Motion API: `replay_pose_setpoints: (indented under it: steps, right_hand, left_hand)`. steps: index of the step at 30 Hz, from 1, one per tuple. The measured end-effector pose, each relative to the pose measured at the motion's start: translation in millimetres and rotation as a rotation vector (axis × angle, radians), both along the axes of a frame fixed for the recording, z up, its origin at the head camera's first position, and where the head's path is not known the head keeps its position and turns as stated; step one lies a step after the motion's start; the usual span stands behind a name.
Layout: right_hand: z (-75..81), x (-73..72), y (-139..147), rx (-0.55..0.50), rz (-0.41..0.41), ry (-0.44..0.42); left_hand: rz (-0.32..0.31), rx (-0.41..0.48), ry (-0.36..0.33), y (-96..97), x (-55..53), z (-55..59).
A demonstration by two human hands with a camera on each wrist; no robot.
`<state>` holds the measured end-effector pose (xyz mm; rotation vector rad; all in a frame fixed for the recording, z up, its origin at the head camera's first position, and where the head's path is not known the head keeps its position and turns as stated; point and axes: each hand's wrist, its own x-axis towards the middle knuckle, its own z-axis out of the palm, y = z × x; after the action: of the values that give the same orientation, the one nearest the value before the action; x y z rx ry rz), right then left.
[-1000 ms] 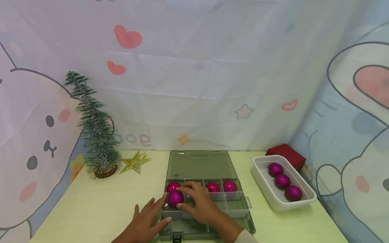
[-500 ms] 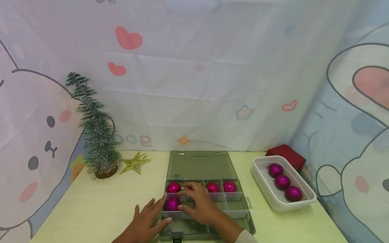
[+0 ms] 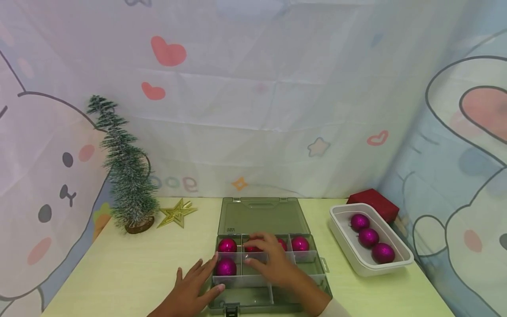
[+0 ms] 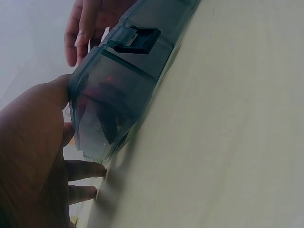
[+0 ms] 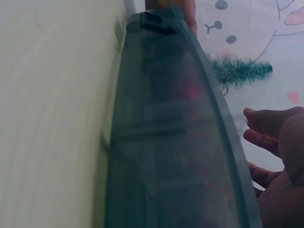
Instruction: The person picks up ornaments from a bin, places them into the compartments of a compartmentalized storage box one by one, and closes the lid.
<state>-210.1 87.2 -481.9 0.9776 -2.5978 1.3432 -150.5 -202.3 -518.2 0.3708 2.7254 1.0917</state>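
A clear grey divided box (image 3: 250, 304) lies with its lid (image 3: 263, 215) folded back. Shiny pink-red baubles (image 3: 300, 243) sit in its back row, partly hidden by a hand. One purple glitter bauble (image 3: 226, 267) fills the left compartment of the middle row. My left hand (image 3: 190, 288) rests along the box's left side; in the left wrist view the thumb lies at the rim, with fingertips low by the table. My right hand (image 3: 273, 262) hovers over the middle of the box, fingers bent loosely and apart, holding nothing; in the right wrist view the hand (image 5: 275, 152) is beside the box's upper edge.
At the right stands a white tub (image 3: 350, 257) with three purple baubles (image 3: 369, 237), a dark red box (image 3: 376, 204) behind it. A small frosted Christmas tree (image 3: 132, 189) and a gold star (image 3: 178, 212) are at the back left. A printed cloth hangs behind the table.
The purple bauble has dropped from the right hand's fingers into the middle row's left compartment. My right hand has let go and moved rightward. My left hand has stayed in place.
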Motion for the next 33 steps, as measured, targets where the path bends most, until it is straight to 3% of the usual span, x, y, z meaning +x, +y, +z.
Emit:
replay_pose_setpoints:
  steps: [10, 15, 24, 33]
  right_hand:
    - [8.8, -8.4, 43, -0.024, -0.090, 0.068]
    - [15.8, -11.7, 67, -0.027, -0.105, 0.043]
    - [22.6, -18.4, 117, 0.016, -0.222, 0.121]
    - [27.3, -22.6, 173, 0.022, -0.381, 0.141]
  left_hand:
    - [-0.005, 0.006, 0.005, 0.8, 1.3, 1.6]
    - [0.002, 0.001, -0.002, 1.5, 2.1, 2.5]
    - [0.004, -0.005, -0.006, 1.9, 2.9, 2.6]
    - [-0.003, -0.006, 0.001, 1.3, 1.4, 1.7]
